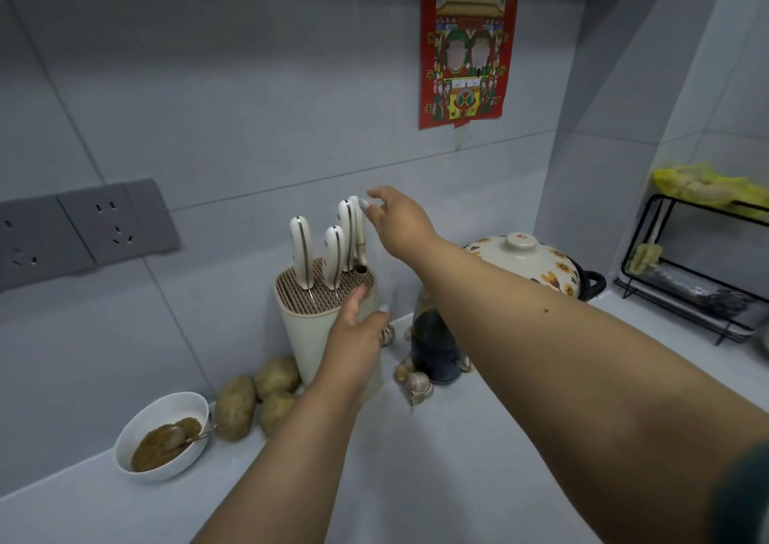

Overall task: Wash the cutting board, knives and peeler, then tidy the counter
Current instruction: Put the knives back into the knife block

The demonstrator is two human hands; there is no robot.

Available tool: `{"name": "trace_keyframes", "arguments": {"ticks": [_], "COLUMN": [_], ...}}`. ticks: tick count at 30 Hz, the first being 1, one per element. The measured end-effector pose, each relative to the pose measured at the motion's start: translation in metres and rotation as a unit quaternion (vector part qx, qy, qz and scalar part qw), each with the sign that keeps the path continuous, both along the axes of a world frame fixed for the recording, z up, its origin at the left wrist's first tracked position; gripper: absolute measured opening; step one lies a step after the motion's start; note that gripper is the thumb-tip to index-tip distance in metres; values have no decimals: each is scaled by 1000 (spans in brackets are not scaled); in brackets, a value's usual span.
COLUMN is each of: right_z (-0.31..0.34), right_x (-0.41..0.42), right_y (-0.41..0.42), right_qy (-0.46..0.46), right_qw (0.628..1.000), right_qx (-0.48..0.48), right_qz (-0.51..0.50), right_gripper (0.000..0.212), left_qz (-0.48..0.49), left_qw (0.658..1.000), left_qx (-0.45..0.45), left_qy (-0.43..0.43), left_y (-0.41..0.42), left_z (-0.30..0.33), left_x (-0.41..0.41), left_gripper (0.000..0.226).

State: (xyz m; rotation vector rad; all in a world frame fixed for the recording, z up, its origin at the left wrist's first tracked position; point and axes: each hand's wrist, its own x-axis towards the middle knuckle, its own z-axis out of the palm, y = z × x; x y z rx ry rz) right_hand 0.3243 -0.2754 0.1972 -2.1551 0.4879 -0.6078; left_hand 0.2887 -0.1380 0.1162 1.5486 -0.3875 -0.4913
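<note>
The cream plastic knife block (310, 327) with a ribbed brown slotted top stands on the pale grey counter (478, 439) against the tiled wall. Four cream-handled knives (302, 252) with metal spines stand upright in its slots.

The left hand (353, 337) rests against the front right side of the block, fingers straight and relaxed, with one fingertip at the top rim. No object is grasped.

The right hand (397, 221) is raised just beside the tallest knife handle. Its fingers are extended and released; the thumb tip lies at or very near the handle end, and contact cannot be confirmed.

Below the left fingers lie three brown potatoes (256, 398). To their left is a white bowl (164, 435) of brown powder with a spoon. Right of the left fingers stand a dark glass bottle (435, 339) and garlic bulbs (416, 383).
</note>
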Motion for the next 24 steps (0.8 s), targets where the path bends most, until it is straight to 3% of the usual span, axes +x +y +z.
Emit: {"name": "trace_keyframes", "arguments": {"ticks": [10, 24], "right_z": [-23, -45], "right_x": [-76, -330], "right_y": [-8, -74], "right_qy": [-89, -139], "right_qw": [992, 938], "right_qx": [86, 197], "right_qz": [-32, -250], "right_gripper": [37, 32], "left_qz": [-30, -224], "left_qw": [999, 974], "left_qx": [-10, 30], "left_qy": [16, 17], "left_y": [-13, -127], "left_z": [17, 17], "left_x": [-46, -203], "left_gripper": [53, 46]}}
